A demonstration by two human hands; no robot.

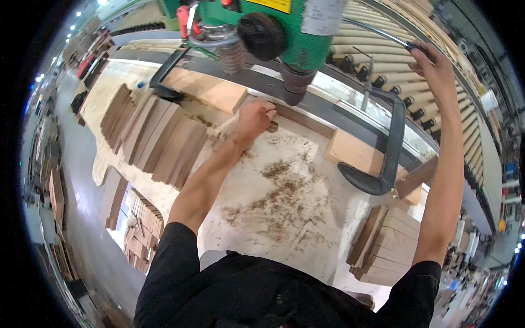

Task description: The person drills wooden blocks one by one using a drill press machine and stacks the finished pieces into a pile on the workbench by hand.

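My left hand (255,119) is closed at the near end of a narrow brown wood strip (303,121), which lies along the fence under a green drill press (309,41). The fingers curl over the wood, and the palm side is hidden. Just beyond them hangs the drill press chuck (295,85); I cannot make out a bit touching the wood. Up at the right, my right hand (435,68) wraps around the black end of the drill press lever (377,31). That arm is raised and stretched outward.
Black C-clamps (395,142) hold pale blocks (205,90) on both sides. Brown wood pieces stand in rows at left (158,134) and are stacked at right (391,243). Wood dust (284,188) covers the white table. Behind the machine runs a roller conveyor (366,46).
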